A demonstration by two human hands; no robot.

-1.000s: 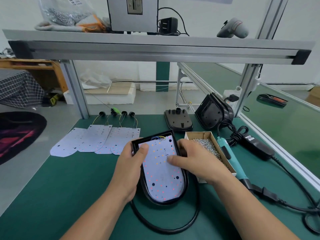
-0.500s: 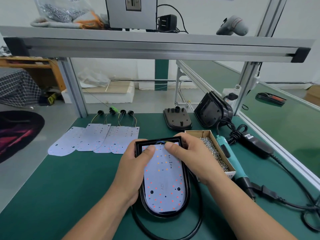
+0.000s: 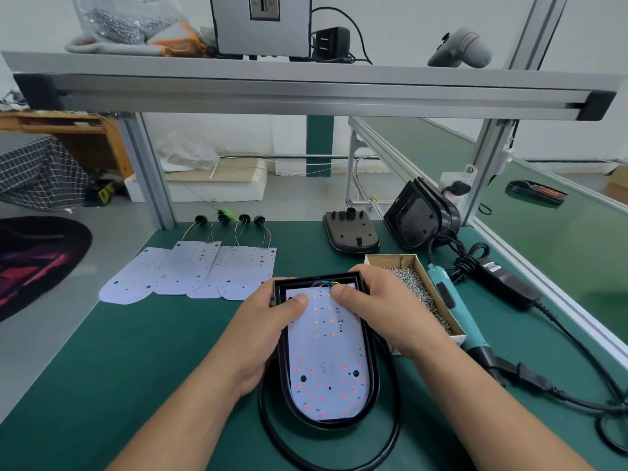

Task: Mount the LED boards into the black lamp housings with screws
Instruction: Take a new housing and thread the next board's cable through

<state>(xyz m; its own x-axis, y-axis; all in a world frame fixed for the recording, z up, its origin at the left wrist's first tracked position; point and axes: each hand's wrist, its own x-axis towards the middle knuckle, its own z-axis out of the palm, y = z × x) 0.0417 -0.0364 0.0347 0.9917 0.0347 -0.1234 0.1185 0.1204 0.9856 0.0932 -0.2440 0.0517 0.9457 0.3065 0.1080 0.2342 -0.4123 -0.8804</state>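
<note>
One LED board (image 3: 324, 355), white and dotted with red and amber LEDs, lies inside one black housing (image 3: 326, 423) near the front middle of the green mat (image 3: 136, 368). The board fills the housing's rounded near end. At the square far end a small knot of wires (image 3: 326, 283) shows between board and rim.

The left hand (image 3: 265, 331) grips the housing's far left corner, its fingers curled round the outer wall and its thumb (image 3: 295, 302) pressed flat on the board. The right hand (image 3: 390, 311) grips the far right corner the same way, and its thumb (image 3: 343, 294) presses the board just beside the wires. The two thumbs are near each other but apart.

One black cable (image 3: 268, 430) loops around the housing's near end.

Just right of the right hand stands one open box (image 3: 438, 300) heaped with screws (image 3: 413, 287), and one teal screwdriver (image 3: 455, 311) lies along its far side. One black adapter (image 3: 506, 283) lies farther right.

To the left, four spare boards (image 3: 190, 273) lie fanned and overlapping, each wired to one of four black grommets (image 3: 244, 219) at the mat's far edge.

Behind the box, one more housing lies flat (image 3: 351, 232). Beside it a leaning stack (image 3: 416, 217) rests against the frame post; how many housings it holds I cannot tell.
</note>
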